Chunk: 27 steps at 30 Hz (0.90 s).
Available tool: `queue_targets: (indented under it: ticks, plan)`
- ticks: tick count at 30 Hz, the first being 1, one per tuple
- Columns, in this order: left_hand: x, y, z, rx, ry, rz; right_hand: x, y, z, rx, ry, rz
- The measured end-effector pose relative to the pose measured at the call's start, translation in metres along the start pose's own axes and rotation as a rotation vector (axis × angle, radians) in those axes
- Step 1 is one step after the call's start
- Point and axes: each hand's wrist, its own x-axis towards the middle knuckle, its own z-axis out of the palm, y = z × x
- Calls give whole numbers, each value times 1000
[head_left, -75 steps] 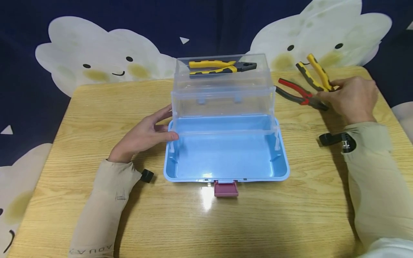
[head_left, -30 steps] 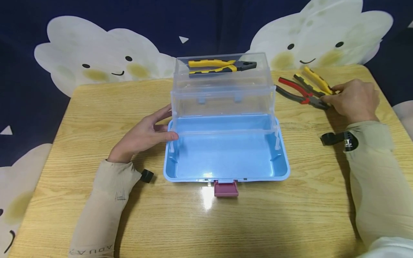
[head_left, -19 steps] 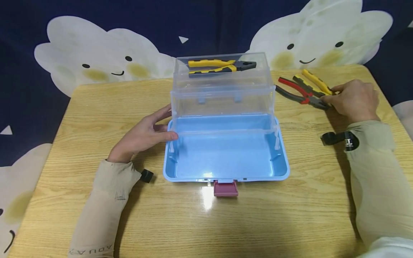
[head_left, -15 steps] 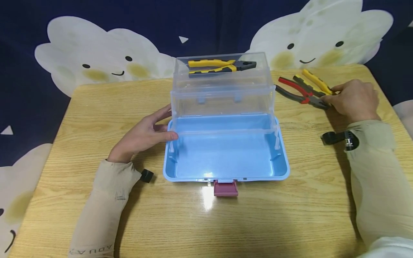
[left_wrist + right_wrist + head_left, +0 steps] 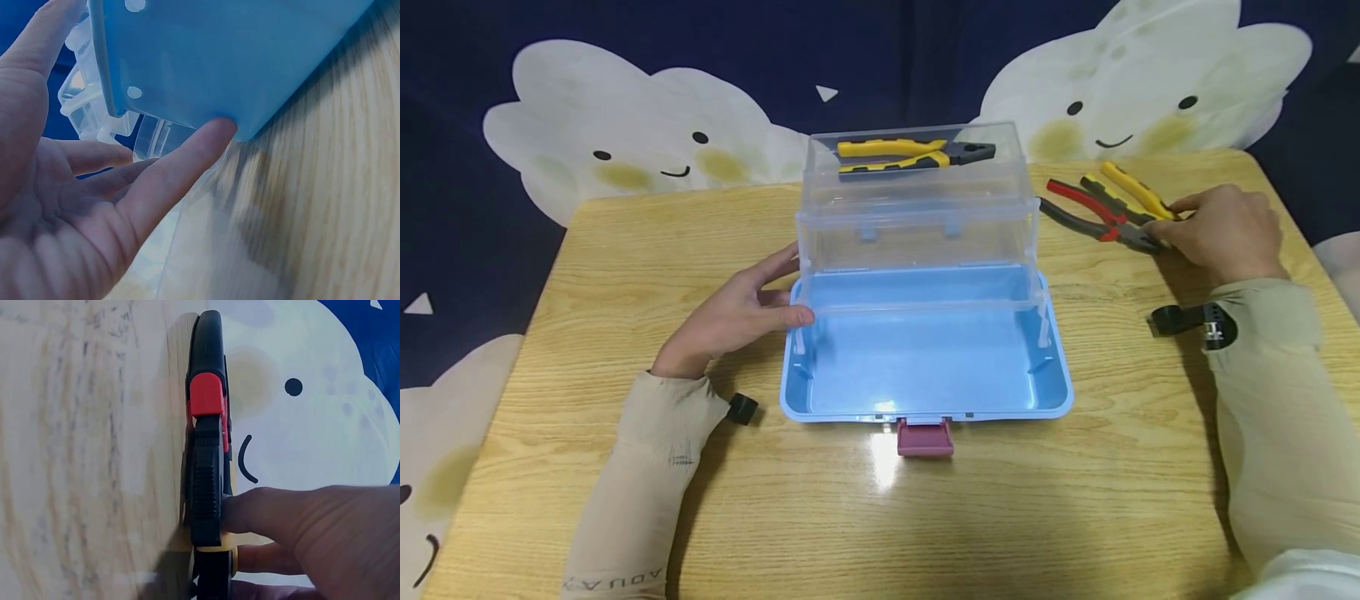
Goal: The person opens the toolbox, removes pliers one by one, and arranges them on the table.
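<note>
My left hand (image 5: 733, 312) is at the left end of a light blue toolbox (image 5: 932, 418) that stands open. Its thumb lies across the rim, and in the left wrist view a straight finger (image 5: 187, 153) touches the outer wall. At the far right, my right hand (image 5: 1228, 229) grips yellow-and-black pliers (image 5: 1138, 190) near the head, which its fingers hide. Their handles point back and left. Beside them lie red-and-black pliers (image 5: 1093, 208); in the right wrist view these pliers (image 5: 206, 481) partly cover my fingertips.
Above the toolbox's rear stand clear trays (image 5: 917, 242). More yellow-and-black pliers (image 5: 917, 155) lie in the upper one. A maroon latch (image 5: 925, 438) sticks out in front. Behind the wooden table (image 5: 850, 517) hangs dark blue cloth with cloud faces (image 5: 647, 125).
The yellow-and-black pliers' handles have come down toward the table beside the red-and-black pair, then stayed still. My right hand has shifted slightly and keeps its grip. The left hand has not moved.
</note>
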Motion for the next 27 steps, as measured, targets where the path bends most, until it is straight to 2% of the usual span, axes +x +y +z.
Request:
queue_targets:
  ticks: [15,22,27]
  plan:
    - [0,-2,0,-15,-3,4,-1,-9,-3,23,88,-52]
    - [0,-3,-1,-8,-10,16,-6,-22,-6,32,142,-72]
    - [0,0,-1,-7,-2,3,-11,-35,-9,58,198,-101]
